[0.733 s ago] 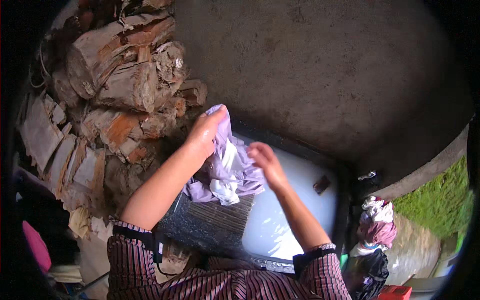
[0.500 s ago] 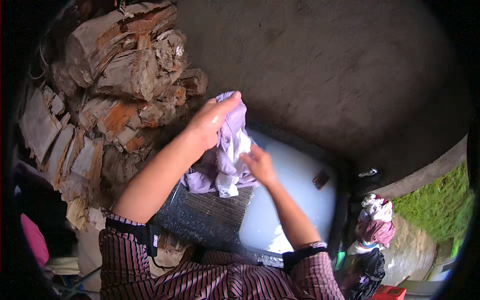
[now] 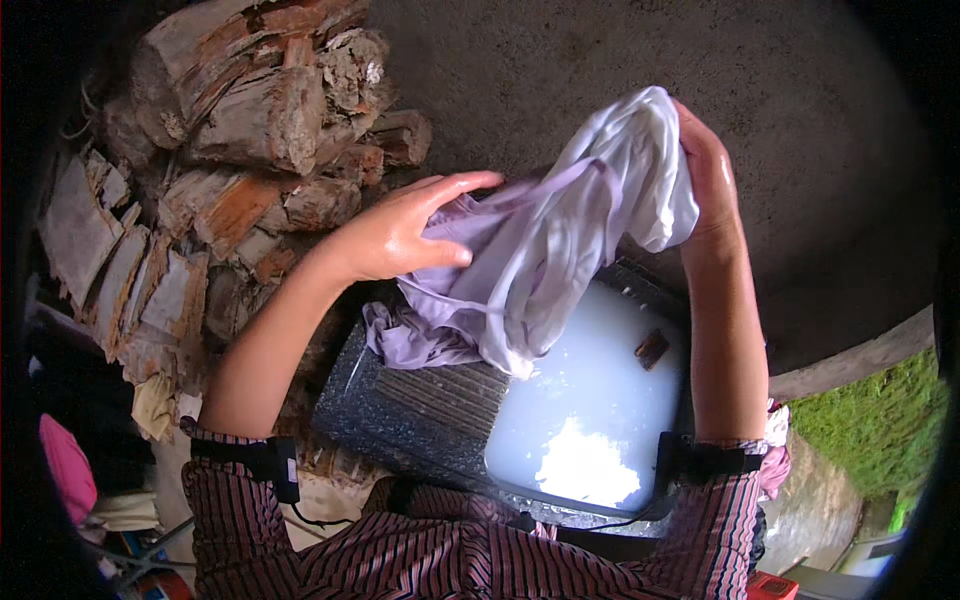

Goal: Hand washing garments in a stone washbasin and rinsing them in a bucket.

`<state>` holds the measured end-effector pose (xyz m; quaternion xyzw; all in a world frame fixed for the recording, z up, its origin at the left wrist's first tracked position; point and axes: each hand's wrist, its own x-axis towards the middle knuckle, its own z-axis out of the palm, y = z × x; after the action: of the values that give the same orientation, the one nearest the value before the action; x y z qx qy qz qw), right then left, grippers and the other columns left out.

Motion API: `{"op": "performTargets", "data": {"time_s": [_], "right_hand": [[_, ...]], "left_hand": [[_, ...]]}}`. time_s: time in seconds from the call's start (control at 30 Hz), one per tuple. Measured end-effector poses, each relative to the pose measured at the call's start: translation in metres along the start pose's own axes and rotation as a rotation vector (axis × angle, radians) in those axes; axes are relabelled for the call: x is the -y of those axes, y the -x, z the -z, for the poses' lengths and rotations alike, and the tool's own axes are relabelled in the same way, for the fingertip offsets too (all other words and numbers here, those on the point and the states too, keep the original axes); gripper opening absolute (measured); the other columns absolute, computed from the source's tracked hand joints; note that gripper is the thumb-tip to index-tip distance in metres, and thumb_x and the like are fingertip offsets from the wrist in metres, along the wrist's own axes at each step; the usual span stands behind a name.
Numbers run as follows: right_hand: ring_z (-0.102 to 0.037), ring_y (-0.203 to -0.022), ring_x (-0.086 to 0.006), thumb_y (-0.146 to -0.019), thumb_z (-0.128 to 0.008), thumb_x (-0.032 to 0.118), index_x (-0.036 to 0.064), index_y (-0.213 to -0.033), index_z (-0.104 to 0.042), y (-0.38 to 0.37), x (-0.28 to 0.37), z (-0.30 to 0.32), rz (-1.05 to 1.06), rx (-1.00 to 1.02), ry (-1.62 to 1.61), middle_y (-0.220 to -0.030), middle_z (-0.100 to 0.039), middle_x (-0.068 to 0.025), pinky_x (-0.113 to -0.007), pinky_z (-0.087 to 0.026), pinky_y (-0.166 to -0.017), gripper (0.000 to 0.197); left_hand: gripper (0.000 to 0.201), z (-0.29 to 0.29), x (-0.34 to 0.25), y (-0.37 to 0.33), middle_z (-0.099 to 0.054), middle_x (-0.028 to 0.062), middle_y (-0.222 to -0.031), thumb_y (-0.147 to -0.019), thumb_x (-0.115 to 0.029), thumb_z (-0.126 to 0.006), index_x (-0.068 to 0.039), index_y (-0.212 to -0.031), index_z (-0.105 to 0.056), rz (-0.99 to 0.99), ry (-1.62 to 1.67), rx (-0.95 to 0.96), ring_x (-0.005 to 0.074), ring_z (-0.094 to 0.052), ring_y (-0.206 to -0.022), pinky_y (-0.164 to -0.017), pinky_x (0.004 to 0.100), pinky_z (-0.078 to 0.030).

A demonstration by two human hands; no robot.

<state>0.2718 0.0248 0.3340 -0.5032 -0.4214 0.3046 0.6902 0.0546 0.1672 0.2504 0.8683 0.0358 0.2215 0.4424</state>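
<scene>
A wet lilac and white garment (image 3: 565,235) stretches between my hands above a dark speckled wash sink. My right hand (image 3: 706,170) is raised at the upper right, closed round the white end, its fingers partly hidden by the cloth. My left hand (image 3: 395,232) lies against the lilac side, thumb and forefinger spread apart. The garment's lower lilac folds rest at the top of the ribbed washboard (image 3: 440,405), and a white corner hangs by the basin's edge. Cloudy bluish water (image 3: 590,370) fills the basin, with a small dark brown block (image 3: 651,350) at its right side.
Split firewood (image 3: 250,130) is stacked to the left. Beyond the sink is a dark grey surface (image 3: 560,60). White and pink cloth (image 3: 775,455) shows beside my right forearm, with grass (image 3: 870,420) farther right. A pink item (image 3: 67,470) sits at the far left.
My right hand has moved up and right, drawing the white part of the garment out. My left hand has dropped slightly, its thumb and forefinger now apart. The bunched garment is now spread wide.
</scene>
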Motion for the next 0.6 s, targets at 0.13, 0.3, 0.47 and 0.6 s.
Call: {"op": "performTargets", "data": {"time_s": [0.13,0.3,0.47,0.6], "right_hand": [[-0.057,-0.063,-0.0143,-0.082,-0.049,0.024,0.0032,-0.085,-0.057,0.004,-0.015,-0.001,-0.128,-0.002,-0.148,-0.075,-0.059,-0.006,-0.025,-0.048,-0.06,0.023],[-0.056,-0.061,-0.0153,-0.079,-0.055,0.03,0.0035,-0.084,-0.057,0.011,-0.053,0.011,-0.252,0.038,-0.086,-0.072,-0.058,-0.006,-0.024,-0.047,-0.057,0.027],[-0.055,-0.077,-0.015,-0.083,-0.053,0.022,0.0031,-0.093,-0.055,0.008,-0.095,0.021,-0.256,-0.016,0.314,-0.082,-0.058,-0.0052,-0.028,-0.044,-0.068,0.021],[-0.051,-0.067,-0.027,-0.072,-0.063,0.014,0.0048,-0.088,-0.05,0.046,-0.116,-0.015,0.658,-0.392,0.997,-0.076,-0.053,-0.0113,-0.036,-0.043,-0.058,0.022]], "left_hand": [[0.027,0.0,-0.004,-0.002,-0.056,0.0045,-0.094,-0.081,-0.013,-0.053,-0.001,-0.106,-0.051,0.118,0.071,-0.177,0.011,-0.051,-0.09,-0.082,0.0245,-0.04],[0.016,-0.004,-0.023,-0.016,-0.056,0.0008,-0.08,-0.085,-0.017,-0.049,-0.002,-0.086,-0.054,0.207,0.683,-0.288,0.0055,-0.052,-0.074,-0.066,0.0209,-0.042],[0.019,-0.017,-0.039,-0.033,-0.056,0.0023,-0.075,-0.083,-0.019,-0.051,-0.002,-0.079,-0.057,0.336,0.842,-0.202,0.009,-0.053,-0.068,-0.062,0.0225,-0.043],[0.016,-0.022,-0.028,-0.036,-0.057,0.0025,-0.074,-0.081,-0.017,-0.052,-0.002,-0.079,-0.059,0.383,0.765,-0.274,0.01,-0.054,-0.066,-0.059,0.0237,-0.044]]}}
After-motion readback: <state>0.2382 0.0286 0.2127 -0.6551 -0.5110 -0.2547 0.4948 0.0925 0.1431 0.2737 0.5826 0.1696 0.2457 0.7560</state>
